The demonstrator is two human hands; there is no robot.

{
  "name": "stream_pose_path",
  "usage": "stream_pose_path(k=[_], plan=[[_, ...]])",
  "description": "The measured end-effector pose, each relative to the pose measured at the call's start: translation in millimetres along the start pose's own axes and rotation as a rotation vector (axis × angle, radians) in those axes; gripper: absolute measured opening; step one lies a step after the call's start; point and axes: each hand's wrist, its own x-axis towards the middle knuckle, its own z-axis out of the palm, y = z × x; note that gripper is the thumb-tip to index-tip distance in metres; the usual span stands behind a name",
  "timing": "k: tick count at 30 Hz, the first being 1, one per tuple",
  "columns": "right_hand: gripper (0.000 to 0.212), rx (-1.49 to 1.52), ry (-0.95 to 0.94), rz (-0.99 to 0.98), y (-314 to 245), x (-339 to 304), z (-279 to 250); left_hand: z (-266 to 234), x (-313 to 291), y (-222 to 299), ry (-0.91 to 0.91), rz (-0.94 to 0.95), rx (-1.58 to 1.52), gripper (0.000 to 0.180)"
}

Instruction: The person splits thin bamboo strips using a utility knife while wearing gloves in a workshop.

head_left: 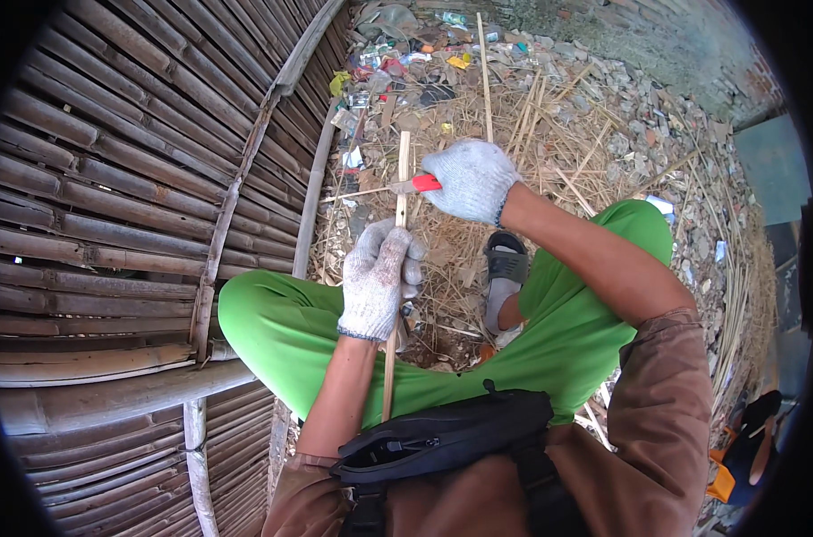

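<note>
My left hand (pixel 379 273), in a soiled white knit glove, is closed round a narrow bamboo strip (pixel 403 157). The strip stands lengthwise in front of me, and its lower end passes beside my left wrist toward my lap. My right hand (pixel 469 181), gloved the same way, grips a knife (pixel 426 183) with a red handle. Its short blade points left and lies across the strip above my left hand. Most of the knife's handle is hidden in the glove. A thin sliver (pixel 357 193) sticks out leftward near the blade.
On the left rises a slatted bamboo wall (pixel 111 188) with a long pole along its base. Shavings, loose strips (pixel 487 80) and litter (pixel 397 67) cover the ground ahead. A black waist bag (pixel 446 438) rests on my lap, between green-trousered legs. My sandalled foot (pixel 506 268) shows below my right hand.
</note>
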Motion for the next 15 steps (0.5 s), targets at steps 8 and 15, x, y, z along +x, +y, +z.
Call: stream_pose_path(k=[8, 15], plan=[[0.022, -0.029, 0.187, 0.065, 19, 22, 9, 3, 9, 2, 0.024, 0.039, 0.149, 0.022], [0.039, 0.056, 0.132, 0.504, 71, 37, -52, 12, -13, -3, -0.050, -0.002, 0.085, 0.020]])
